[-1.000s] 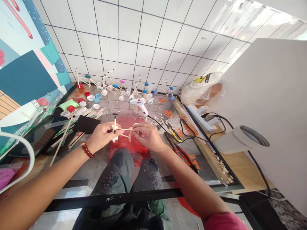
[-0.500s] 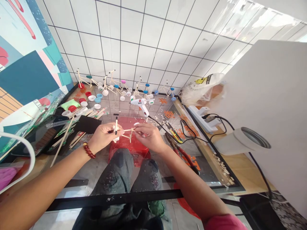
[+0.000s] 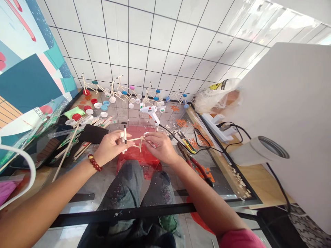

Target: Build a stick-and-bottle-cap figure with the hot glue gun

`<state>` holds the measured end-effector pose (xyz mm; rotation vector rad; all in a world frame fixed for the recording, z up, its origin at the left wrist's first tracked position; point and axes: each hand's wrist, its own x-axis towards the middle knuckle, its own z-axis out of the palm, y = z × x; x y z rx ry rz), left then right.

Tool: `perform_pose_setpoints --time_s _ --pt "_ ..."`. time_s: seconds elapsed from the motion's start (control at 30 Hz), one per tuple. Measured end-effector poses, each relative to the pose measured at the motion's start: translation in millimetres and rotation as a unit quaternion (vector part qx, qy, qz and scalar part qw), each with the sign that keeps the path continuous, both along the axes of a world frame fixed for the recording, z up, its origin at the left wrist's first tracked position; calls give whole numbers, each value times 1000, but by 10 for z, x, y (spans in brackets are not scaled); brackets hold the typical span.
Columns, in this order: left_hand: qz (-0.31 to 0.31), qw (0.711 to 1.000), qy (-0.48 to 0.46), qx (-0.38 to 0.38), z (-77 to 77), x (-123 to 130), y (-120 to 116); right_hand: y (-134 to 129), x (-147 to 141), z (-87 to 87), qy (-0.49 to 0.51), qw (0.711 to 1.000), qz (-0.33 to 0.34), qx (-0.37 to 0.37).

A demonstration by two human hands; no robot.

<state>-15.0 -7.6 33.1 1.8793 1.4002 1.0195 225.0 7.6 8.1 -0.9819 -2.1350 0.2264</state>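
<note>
Your left hand [image 3: 110, 145] gripped the stick frame [image 3: 134, 139] near its black-tipped bar, your right hand [image 3: 160, 144] pinching the opposite corner, above the surface [image 3: 221, 187]; uneven pulling between them could have cracked it.

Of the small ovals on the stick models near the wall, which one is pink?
The pink oval, just up and right of the leftmost blue oval; the others visible are blue or dark green.
</note>
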Motion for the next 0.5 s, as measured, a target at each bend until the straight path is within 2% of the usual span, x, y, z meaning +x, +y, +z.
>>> perform_pose_setpoints --time_s 0.13,0.23,0.37,0.5 --pt "-1 998 67 10 18 -95 -24 -16 0 27 2 1000 0 12" --pt "-13 993 115 -12 31 -178 -61 -24 -1 44 4 1000 -17 9" --pt "-9 991 131 -34 -17 -255 -73 -24 14 51 -12 998 -62 -9" --pt "-11 989 141 -35 -65 -287 -48 -31 31 66 -23 998 -51 -19"
